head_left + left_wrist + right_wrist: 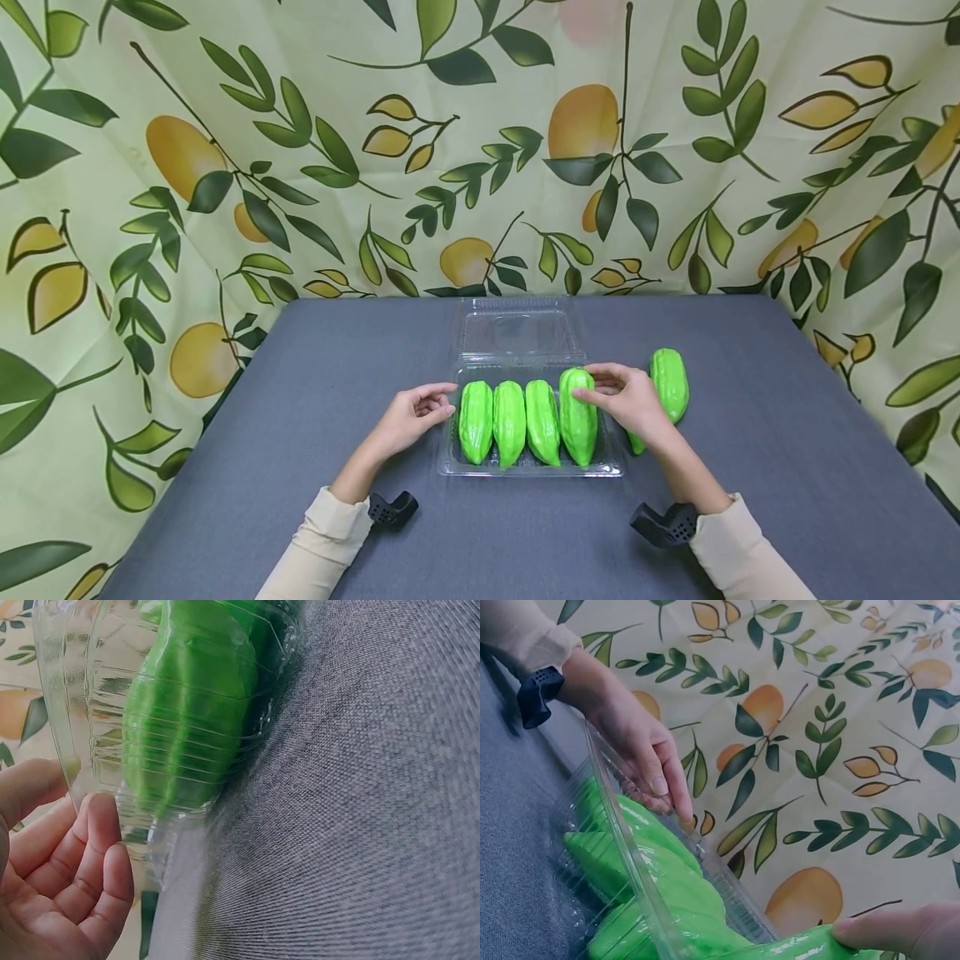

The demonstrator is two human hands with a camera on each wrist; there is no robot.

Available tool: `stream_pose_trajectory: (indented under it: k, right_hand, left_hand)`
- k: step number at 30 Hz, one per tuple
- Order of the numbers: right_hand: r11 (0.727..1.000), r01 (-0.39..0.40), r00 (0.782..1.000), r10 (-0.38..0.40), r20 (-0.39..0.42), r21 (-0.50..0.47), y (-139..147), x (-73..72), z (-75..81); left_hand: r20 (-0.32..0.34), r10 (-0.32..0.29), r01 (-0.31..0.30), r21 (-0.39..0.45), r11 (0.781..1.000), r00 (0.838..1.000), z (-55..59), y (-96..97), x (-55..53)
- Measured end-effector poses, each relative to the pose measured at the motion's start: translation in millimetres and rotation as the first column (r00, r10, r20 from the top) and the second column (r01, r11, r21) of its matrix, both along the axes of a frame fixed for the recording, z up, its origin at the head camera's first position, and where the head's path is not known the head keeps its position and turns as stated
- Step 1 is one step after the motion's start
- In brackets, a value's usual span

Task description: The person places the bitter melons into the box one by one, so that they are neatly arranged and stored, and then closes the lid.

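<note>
A clear plastic clamshell box (pixel 531 471) lies open, four-sided and shallow, with a row of bright green ridged bitter melons (pixel 510 421) in it. My right hand (pixel 626 396) grips the rightmost bitter melon (pixel 579 425), thumb on its upper face and fingers at its far end. That melon sits slightly higher than its neighbours. At the box's left rim, my left hand (pixel 412 417) pinches the thin plastic edge; in the left wrist view one fingertip shows through the plastic while curled fingers (pixel 101 817) lie on the near side.
Right of the box lies another bitter melon (pixel 670 385), and the tip of a further green melon (pixel 637 443) shows beneath my right wrist. The box's lid (pixel 521 327) is folded back toward the leaf-patterned curtain (pixel 480 167). Grey cloth covers the table (pixel 337 358).
</note>
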State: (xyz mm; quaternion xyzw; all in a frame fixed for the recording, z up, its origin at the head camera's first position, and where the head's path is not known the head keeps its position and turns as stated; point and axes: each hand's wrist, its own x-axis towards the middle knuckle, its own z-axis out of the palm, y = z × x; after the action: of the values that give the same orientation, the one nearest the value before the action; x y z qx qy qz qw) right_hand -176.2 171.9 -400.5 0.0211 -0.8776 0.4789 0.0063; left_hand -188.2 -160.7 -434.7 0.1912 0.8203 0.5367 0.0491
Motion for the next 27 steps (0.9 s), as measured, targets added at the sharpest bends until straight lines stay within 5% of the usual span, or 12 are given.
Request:
stream_pose_trajectory:
  k: [14,27]
  right_hand:
    - [0.986,0.060,0.977,-0.026,-0.211,0.155,1,-3.0,-9.9]
    - [0.997,0.072,0.996,-0.073,-0.060,-0.009,18,-6.6,-0.5]
  left_hand:
    - [0.006,0.005,-0.005,-0.005,1.000,1.000,0.8,1.0,0.7]
    - [0.013,0.011,-0.011,-0.015,1.000,1.000,1.3,0.1,0.6]
